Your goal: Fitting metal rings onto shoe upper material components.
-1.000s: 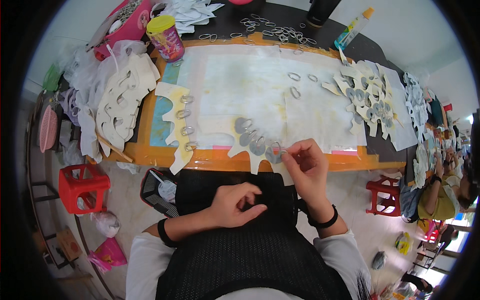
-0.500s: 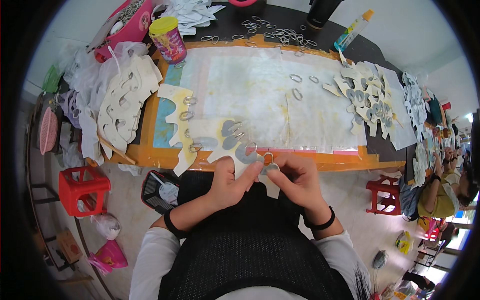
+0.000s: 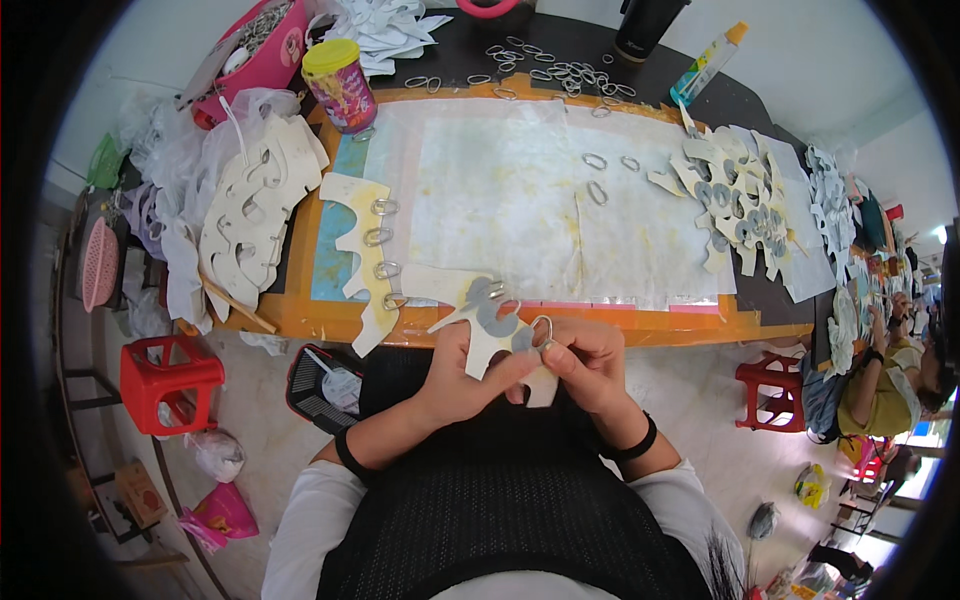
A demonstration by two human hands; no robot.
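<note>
While held by 2 hands, cream cutout [image 3: 487,335], grey-patched, metal-ringed.

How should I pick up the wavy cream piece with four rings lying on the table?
Probably by the plain bottom end of the cream piece, coming from the table's near edge. It hangs over there, so fingers can slip underneath, and the metal rings sit along the other side, clear of your grip.

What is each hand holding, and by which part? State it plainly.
Both hands hold one cream cut-out piece with grey patches. The left hand grips its lower left edge; the right hand pinches its right end, at a metal ring.
</note>
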